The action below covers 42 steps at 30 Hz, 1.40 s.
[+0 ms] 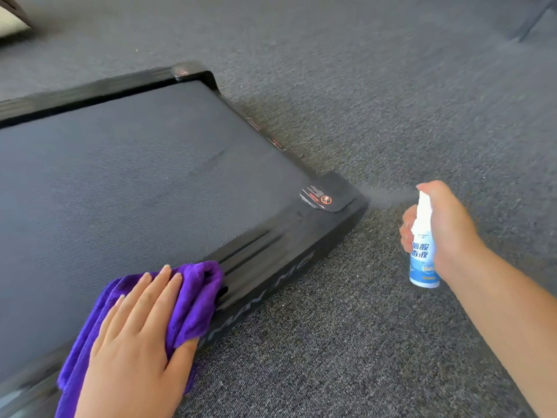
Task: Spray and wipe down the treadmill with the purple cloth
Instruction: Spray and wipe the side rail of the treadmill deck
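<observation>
left hand (138, 336): flat, fingers spread, palm pressing down on the purple cloth (193, 300); not curled round it
purple cloth: bunched under l hand, lying on the near side rail of the treadmill (150, 176), front fold poking out past the fingertips, overlapping belt edge + rail
right hand (443, 227): wrapped round a small spray bottle (422, 245), forefinger on top of the nozzle; bottle upright, held over the carpet (361, 342), apart from the deck
spray: faint mist streak from nozzle running left toward the treadmill's end corner (340, 197)
treadmill edges: near rail runs from under l hand out to that corner; warning sticker (319, 199) on the corner cap; far rail + far corner (193, 72) well beyond l hand
open room: bare belt ahead and left of l hand; bare carpet between the two hands and all round r hand
other things: pale object (12, 19) at far top left, dark frame leg (533, 22) at far top right, both well away from the hands
</observation>
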Available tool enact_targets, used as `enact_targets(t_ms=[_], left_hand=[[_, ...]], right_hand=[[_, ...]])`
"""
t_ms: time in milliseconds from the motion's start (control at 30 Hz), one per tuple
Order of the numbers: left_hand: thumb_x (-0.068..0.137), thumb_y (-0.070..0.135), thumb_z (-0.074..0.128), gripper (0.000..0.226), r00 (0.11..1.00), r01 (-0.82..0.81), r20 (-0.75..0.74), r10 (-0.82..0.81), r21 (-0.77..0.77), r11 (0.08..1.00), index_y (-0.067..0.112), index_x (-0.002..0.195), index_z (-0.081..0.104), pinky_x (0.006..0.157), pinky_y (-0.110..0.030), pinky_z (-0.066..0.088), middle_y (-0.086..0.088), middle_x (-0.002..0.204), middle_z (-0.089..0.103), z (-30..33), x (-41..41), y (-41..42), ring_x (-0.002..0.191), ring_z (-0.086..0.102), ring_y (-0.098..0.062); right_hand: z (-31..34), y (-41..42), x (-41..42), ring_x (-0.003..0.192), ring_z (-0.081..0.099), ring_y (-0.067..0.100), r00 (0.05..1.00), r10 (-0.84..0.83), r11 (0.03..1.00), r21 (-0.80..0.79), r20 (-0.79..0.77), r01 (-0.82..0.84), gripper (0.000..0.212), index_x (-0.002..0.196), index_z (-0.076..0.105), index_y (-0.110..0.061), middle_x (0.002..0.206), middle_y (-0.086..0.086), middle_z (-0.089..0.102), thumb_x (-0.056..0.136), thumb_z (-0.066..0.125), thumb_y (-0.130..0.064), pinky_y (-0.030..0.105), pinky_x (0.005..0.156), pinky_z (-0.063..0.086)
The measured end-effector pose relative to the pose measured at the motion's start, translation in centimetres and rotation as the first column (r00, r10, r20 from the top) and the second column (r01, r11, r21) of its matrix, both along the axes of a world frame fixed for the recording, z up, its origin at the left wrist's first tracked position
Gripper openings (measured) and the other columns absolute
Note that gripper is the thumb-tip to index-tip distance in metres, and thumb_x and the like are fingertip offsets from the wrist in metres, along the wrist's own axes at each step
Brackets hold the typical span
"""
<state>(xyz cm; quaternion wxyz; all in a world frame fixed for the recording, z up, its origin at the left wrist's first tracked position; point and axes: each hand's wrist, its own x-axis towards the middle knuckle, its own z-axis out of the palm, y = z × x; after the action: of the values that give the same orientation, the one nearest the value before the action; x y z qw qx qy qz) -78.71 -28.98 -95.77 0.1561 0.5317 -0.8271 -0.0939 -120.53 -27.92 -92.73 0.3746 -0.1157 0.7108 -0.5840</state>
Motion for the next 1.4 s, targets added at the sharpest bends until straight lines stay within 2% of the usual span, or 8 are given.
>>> enact_targets(t_ms=[67, 267, 533, 767, 933, 1100, 1300, 1400], left_hand=[[0.086, 0.055, 0.045, 0.072, 1.0, -0.009, 0.002, 0.009, -0.013, 1.0, 0.018, 0.147, 0.057, 0.117, -0.057, 0.034, 0.002, 0.154, 0.05, -0.1, -0.4, -0.1, 0.147, 0.04, -0.024], [0.083, 0.056, 0.044, 0.074, 0.998, -0.066, -0.019, 0.067, 0.026, 0.997, 0.022, 0.148, 0.056, 0.12, -0.054, 0.03, 0.004, 0.156, 0.048, 0.3, -4.1, -0.9, 0.148, 0.037, -0.019], [0.085, 0.069, 0.031, 0.082, 0.986, -0.161, -0.002, 0.164, 0.169, 0.972, 0.034, 0.158, 0.038, 0.128, -0.037, 0.011, 0.015, 0.165, 0.03, 1.1, -11.7, -2.5, 0.157, 0.015, -0.008], [0.086, 0.068, 0.032, 0.082, 0.976, -0.218, 0.035, 0.215, 0.142, 0.966, 0.028, 0.158, 0.039, 0.129, -0.043, 0.013, 0.007, 0.165, 0.034, 1.2, -13.7, -2.6, 0.156, 0.018, -0.011], [0.086, 0.065, 0.033, 0.083, 0.98, -0.194, -0.02, 0.199, 0.146, 0.97, 0.029, 0.161, 0.032, 0.128, -0.034, 0.008, 0.012, 0.168, 0.021, 0.6, -14.4, -2.6, 0.157, 0.014, -0.007], [0.087, 0.055, 0.042, 0.082, 0.98, -0.196, -0.015, 0.197, 0.04, 0.98, 0.014, 0.158, 0.039, 0.124, -0.046, 0.016, -0.005, 0.166, 0.033, -1.0, -17.4, -1.9, 0.153, 0.031, -0.026], [0.093, 0.058, 0.028, 0.085, 0.991, -0.105, 0.088, 0.1, 0.05, 0.993, 0.009, 0.162, 0.025, 0.126, -0.042, 0.01, -0.006, 0.169, 0.024, -1.6, -23.1, -3.7, 0.157, 0.02, -0.025], [0.094, 0.06, 0.015, 0.087, 0.987, -0.086, 0.143, 0.068, 0.119, 0.989, 0.01, 0.165, 0.011, 0.127, -0.043, 0.004, -0.006, 0.173, 0.008, -1.0, -27.0, -5.8, 0.159, 0.007, -0.024]], right_hand=[[-0.7, 0.3, -0.8, 0.04, 0.037, 0.025, 1.0, 0.008, 1.0, 0.001, 0.023, -0.008, 0.045, 0.058, 0.045, -0.013, 0.049, 0.009, 0.043, 0.094, 0.052, -0.039, 0.027, 0.047, 0.032], [-2.3, 1.8, -2.6, 0.049, 0.037, 0.023, 0.878, 0.103, 0.993, -0.098, 0.468, -0.065, 0.052, 0.067, 0.037, -0.015, 0.056, 0.008, 0.039, 0.092, 0.052, -0.058, 0.03, 0.053, 0.036], [-4.5, 1.9, -2.6, 0.047, 0.035, 0.022, 0.751, 0.077, 0.991, -0.135, 0.655, 0.017, 0.053, 0.056, 0.041, -0.014, 0.055, 0.007, 0.036, 0.088, 0.05, -0.056, 0.031, 0.055, 0.033], [-5.4, 0.9, -1.3, 0.052, 0.034, 0.024, 0.736, 0.123, 0.972, -0.232, 0.666, 0.048, 0.052, 0.071, 0.038, -0.013, 0.06, 0.011, 0.037, 0.09, 0.058, -0.056, 0.032, 0.052, 0.032], [-5.2, 1.1, -0.7, 0.054, 0.032, 0.022, 0.703, 0.104, 0.962, -0.25, 0.703, 0.109, 0.062, 0.061, 0.04, -0.012, 0.06, 0.008, 0.033, 0.092, 0.053, -0.064, 0.032, 0.055, 0.032], [-4.8, 2.8, 0.2, 0.053, 0.035, 0.025, 0.738, 0.172, 0.967, -0.256, 0.653, 0.001, 0.066, 0.06, 0.043, -0.008, 0.06, 0.011, 0.034, 0.092, 0.051, -0.065, 0.036, 0.058, 0.034], [-4.0, 5.1, -0.5, 0.054, 0.033, 0.027, 0.761, 0.163, 0.977, -0.209, 0.628, -0.036, 0.066, 0.061, 0.04, -0.006, 0.062, 0.01, 0.032, 0.087, 0.057, -0.064, 0.04, 0.058, 0.033], [-3.9, 5.0, -0.6, 0.053, 0.035, 0.027, 0.757, 0.157, 0.973, -0.232, 0.634, -0.007, 0.066, 0.06, 0.042, -0.006, 0.06, 0.011, 0.033, 0.089, 0.054, -0.064, 0.04, 0.059, 0.034]])
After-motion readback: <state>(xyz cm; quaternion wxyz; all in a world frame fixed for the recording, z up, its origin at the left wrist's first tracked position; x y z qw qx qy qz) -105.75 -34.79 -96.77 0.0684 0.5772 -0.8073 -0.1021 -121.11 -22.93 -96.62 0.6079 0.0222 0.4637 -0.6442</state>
